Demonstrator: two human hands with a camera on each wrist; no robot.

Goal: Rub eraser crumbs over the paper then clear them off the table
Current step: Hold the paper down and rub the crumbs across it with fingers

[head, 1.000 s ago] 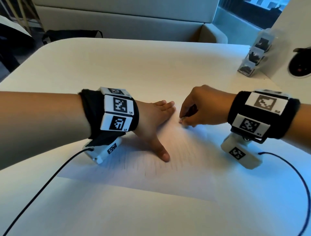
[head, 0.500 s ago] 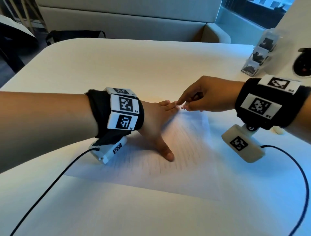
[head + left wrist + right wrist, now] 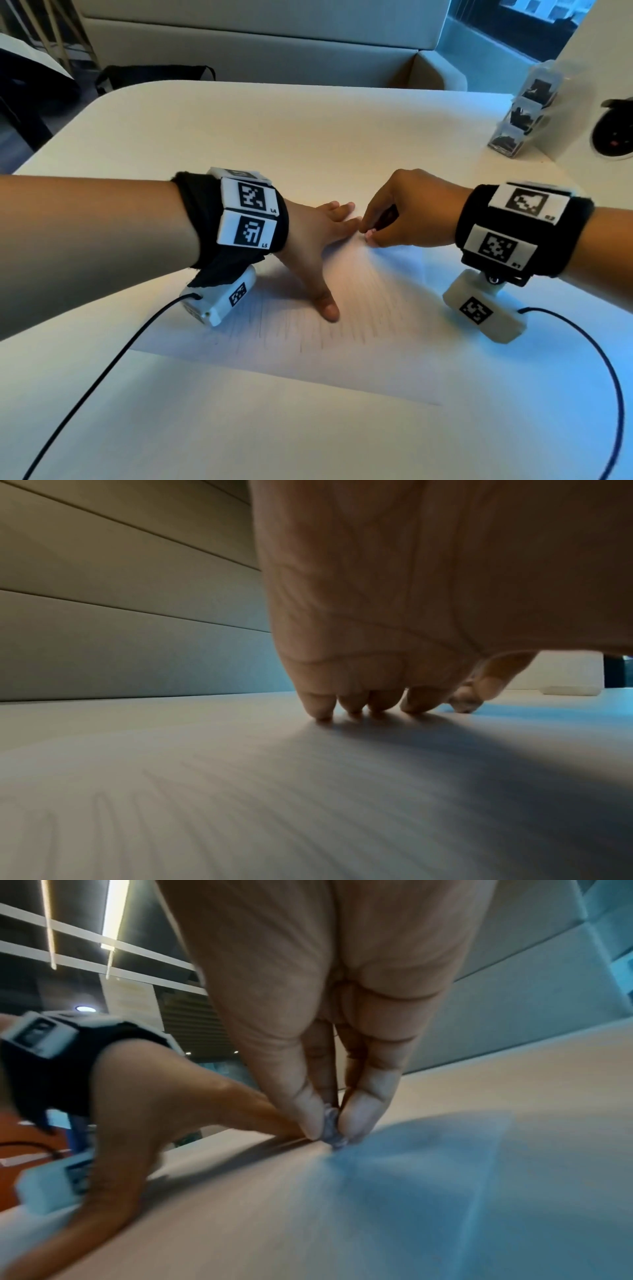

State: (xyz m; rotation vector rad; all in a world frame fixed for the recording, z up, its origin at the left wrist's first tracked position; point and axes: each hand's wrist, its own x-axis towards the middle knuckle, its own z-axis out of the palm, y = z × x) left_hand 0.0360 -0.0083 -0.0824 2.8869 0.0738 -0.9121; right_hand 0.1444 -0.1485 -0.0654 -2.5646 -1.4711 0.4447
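Pinching a small pale greyish eraser piece (image 3: pixel 331 1127) between thumb and fingertips, the right hand (image 3: pixel 407 212) sets it down on the far right corner of the white, faintly pencil-lined sheet of paper (image 3: pixel 359 329). Left hand (image 3: pixel 318 240) lies flat and spread on the sheet, fingers straight, fingertips just beside the pinch, holding nothing. Eraser sits directly under the right fingers, so the right hand is nearer; the untouched sheet lies toward the person. Sheet's long axis runs left to right on the cream table (image 3: pixel 274 137). Loose crumbs: cannot tell, too blurred.
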